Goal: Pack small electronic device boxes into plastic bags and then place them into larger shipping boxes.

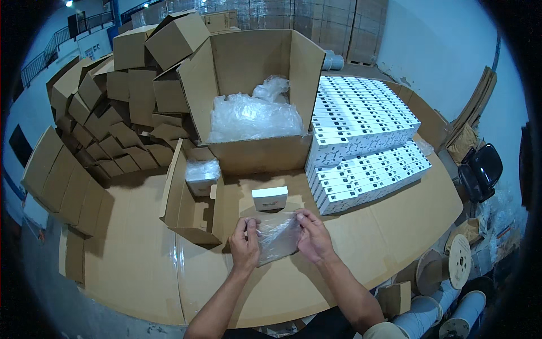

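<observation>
A clear plastic bag is stretched between my two hands just above the cardboard-covered table. My left hand pinches its left edge, and my right hand grips the upper right corner. Just beyond the bag stands a small white box on its long edge, touched by neither hand. To the left of it, an open cardboard carton lies with its open side up. Inside its far end sit plastic-wrapped white boxes.
A large open carton full of crumpled clear bags stands behind. Stacked white boxes rise at the right. Piled brown cartons fill the back left, and folded cartons line the left edge. Cable spools and a black chair stand right.
</observation>
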{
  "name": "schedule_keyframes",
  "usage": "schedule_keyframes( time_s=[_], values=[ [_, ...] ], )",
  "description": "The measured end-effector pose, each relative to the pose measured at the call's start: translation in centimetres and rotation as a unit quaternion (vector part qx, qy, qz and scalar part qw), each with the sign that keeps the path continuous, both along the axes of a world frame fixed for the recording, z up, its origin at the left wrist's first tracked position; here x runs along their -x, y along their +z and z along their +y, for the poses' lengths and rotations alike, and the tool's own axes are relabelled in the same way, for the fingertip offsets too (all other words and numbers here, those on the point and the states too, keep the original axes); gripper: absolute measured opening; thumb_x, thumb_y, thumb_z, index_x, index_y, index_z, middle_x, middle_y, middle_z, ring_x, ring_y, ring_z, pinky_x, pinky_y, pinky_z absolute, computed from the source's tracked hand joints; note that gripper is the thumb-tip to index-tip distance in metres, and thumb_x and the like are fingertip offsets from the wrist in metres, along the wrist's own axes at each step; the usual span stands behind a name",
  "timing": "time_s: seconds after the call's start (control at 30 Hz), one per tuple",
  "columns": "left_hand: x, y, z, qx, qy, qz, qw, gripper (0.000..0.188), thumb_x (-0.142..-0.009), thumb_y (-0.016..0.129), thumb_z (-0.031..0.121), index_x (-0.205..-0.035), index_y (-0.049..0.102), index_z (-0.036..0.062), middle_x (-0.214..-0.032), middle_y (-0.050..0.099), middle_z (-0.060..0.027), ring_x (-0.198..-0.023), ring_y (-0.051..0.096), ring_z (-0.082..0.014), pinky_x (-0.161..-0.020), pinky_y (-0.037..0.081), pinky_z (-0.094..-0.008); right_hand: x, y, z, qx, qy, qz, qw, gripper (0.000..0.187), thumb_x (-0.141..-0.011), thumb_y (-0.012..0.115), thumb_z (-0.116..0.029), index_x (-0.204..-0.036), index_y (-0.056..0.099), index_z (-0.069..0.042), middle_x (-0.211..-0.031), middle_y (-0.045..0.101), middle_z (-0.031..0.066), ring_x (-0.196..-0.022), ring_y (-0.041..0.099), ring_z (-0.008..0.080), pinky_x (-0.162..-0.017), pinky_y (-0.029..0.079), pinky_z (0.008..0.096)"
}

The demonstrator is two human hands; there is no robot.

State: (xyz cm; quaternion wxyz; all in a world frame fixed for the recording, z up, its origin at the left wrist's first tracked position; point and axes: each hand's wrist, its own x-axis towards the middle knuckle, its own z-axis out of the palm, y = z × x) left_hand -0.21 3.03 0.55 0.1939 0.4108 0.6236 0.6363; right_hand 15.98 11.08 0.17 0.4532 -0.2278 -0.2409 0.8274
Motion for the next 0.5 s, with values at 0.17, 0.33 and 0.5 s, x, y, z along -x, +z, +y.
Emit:
schedule_keyframes(
  time_s=[0.17,0.33,0.5],
  values=[
    [-0.2,-0.1,-0.1,0.007,0.034,0.024,0.999,0.030,-0.108,0.047,0.023,-0.097,0.063,0.0005,-0.077,0.062,-0.0061,-0.066,0.054,-0.0132,-0.062,0.047,-0.0316,1.2,1.7,-1.6,-0.098,-0.075,-0.142,0.982,0.017,-0.101,0.062,-0.015,-0.111,0.064,-0.001,-0.103,0.067,0.0048,-0.088,0.063,0.0089,-0.078,0.051,0.0256],
    [0.1,-0.2,0.4,-0.027,0.068,0.072,0.995,0.030,-0.108,0.046,0.023,-0.097,0.063,0.0011,-0.073,0.059,-0.0077,-0.064,0.052,-0.0123,-0.061,0.045,-0.0320,2.9,0.4,-2.7,-0.357,-0.158,-0.411,0.824,0.028,-0.104,0.058,-0.022,-0.089,0.064,0.002,-0.064,0.058,-0.0010,-0.059,0.048,0.0059,-0.053,0.041,0.0280],
    [0.7,0.7,-0.1,0.040,0.059,0.035,0.997,0.031,-0.108,0.048,0.026,-0.096,0.063,0.0021,-0.068,0.059,-0.0078,-0.065,0.058,-0.0136,-0.060,0.046,-0.0322,2.6,0.4,-2.3,-0.372,-0.171,-0.465,0.785,0.028,-0.103,0.058,-0.019,-0.086,0.060,0.003,-0.066,0.060,0.0105,-0.059,0.055,0.0141,-0.055,0.044,0.0339]
  ],
)
